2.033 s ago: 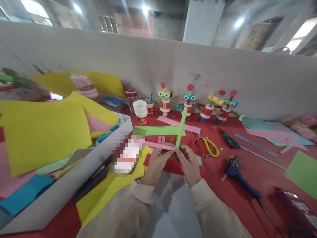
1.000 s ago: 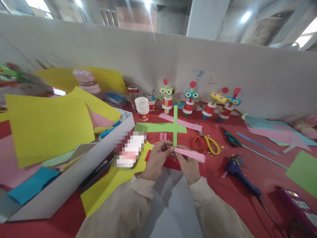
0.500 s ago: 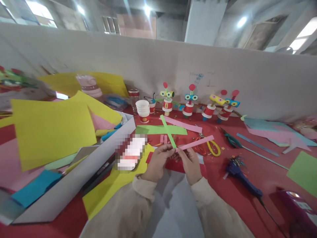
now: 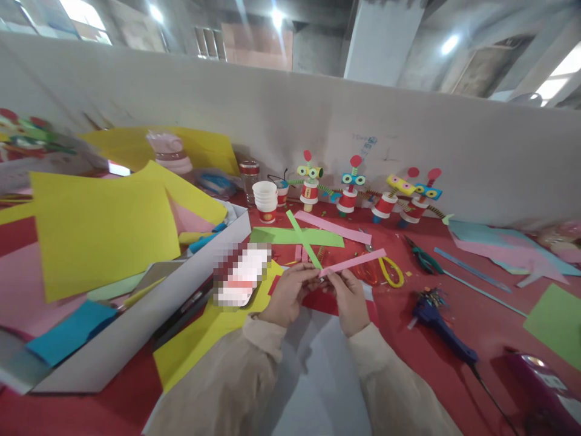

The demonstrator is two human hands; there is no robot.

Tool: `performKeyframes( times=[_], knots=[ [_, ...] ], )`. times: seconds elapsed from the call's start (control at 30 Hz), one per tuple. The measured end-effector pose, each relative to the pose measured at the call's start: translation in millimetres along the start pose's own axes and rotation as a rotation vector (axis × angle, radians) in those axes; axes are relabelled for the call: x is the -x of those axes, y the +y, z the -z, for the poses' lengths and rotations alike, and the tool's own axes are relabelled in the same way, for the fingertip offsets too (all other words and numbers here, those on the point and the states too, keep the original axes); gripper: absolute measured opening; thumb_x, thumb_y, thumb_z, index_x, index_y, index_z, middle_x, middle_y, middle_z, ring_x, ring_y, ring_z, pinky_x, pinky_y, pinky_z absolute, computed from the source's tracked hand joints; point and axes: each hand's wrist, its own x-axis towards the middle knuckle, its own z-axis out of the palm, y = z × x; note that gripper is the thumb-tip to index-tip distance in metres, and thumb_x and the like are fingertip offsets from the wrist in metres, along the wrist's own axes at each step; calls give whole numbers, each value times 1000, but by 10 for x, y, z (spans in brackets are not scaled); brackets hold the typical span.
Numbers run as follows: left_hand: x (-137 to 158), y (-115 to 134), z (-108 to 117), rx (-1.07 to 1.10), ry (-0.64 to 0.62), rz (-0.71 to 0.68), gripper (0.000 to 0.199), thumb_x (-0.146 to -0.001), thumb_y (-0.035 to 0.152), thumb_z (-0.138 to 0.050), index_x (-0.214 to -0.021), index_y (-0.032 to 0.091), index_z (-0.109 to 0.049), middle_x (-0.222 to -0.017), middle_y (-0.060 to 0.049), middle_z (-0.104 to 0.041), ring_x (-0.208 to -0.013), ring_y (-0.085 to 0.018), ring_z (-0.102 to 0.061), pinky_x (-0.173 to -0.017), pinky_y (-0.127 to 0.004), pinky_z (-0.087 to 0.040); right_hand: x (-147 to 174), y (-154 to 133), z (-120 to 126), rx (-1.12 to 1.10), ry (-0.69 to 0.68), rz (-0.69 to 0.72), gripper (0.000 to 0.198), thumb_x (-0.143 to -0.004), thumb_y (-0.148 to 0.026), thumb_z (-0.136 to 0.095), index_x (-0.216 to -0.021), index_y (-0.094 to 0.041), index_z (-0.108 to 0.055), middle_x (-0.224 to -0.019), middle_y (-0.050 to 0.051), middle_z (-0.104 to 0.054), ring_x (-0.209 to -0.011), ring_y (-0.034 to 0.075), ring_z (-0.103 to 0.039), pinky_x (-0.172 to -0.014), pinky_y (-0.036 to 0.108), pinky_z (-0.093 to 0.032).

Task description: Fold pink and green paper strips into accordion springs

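A green paper strip [image 4: 303,238] and a pink paper strip [image 4: 356,261] meet at their near ends, forming a V between my fingertips. My left hand [image 4: 290,292] pinches the joint from the left, by the green strip's end. From the other side, my right hand [image 4: 348,300] grips the pink strip's end with thumb and fingers. The exact overlap of the ends is partly hidden by the fingertips. Below my hands lies a red paper sheet [image 4: 320,301]. Just beyond them, another pink strip [image 4: 333,227] rests across a wider green strip [image 4: 313,237].
Yellow-handled scissors [image 4: 391,272], pliers [image 4: 423,254] and a blue glue gun [image 4: 447,333] lie to the right. Paper-cup figures [image 4: 348,198] stand along the wall near stacked paper cups [image 4: 265,203]. A white box [image 4: 149,321] with coloured paper is at left.
The two strips have tilted slightly between my fingers, the green one's far end shifting left. Both hands stay at the joint, still pinching.
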Motion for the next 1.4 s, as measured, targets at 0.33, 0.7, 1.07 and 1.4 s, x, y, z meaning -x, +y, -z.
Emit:
performKeyframes(
  times=[0.33, 0.7, 1.07, 1.4],
  knots=[
    [51, 91, -10, -135, -85, 9, 11, -63, 22, -71, -65, 14, -64, -61, -1, -61, -56, -10, -54, -62, -23, -43, -10, -39, 35, 170, 9, 25, 21, -75, -36, -62, -65, -18, -61, -57, -2, -58, -54, 13, -52, -54, 25, -43],
    [25, 40, -8, -110, -81, -121, 18, -61, 25, -74, -67, 15, -60, -62, 2, -58, -58, -11, -54, -64, -27, -45, 6, -33, 20, 122, -31, 36, 17, -73, -35, -64, -75, -18, -64, -66, 0, -62, -60, 13, -53, -58, 25, -43],
    [66, 37, -27, -258, -34, -114, 22, -61, 34, -73, -66, 14, -65, -59, -2, -60, -59, -13, -54, -62, -27, -42, 14, -24, 61, 259, -19, 95, 19, -73, -37, -62, -73, -18, -63, -62, 0, -60, -58, 14, -52, -58, 26, -43],
    [13, 17, 8, -442, 56, -263, 13, -65, 25, -64, -56, 17, -62, -58, -2, -61, -60, -16, -53, -63, -28, -40, 30, -7, 64, 227, 11, 86, 22, -74, -39, -64, -77, -18, -60, -60, -1, -59, -53, 12, -52, -52, 24, -42]
  ],
)
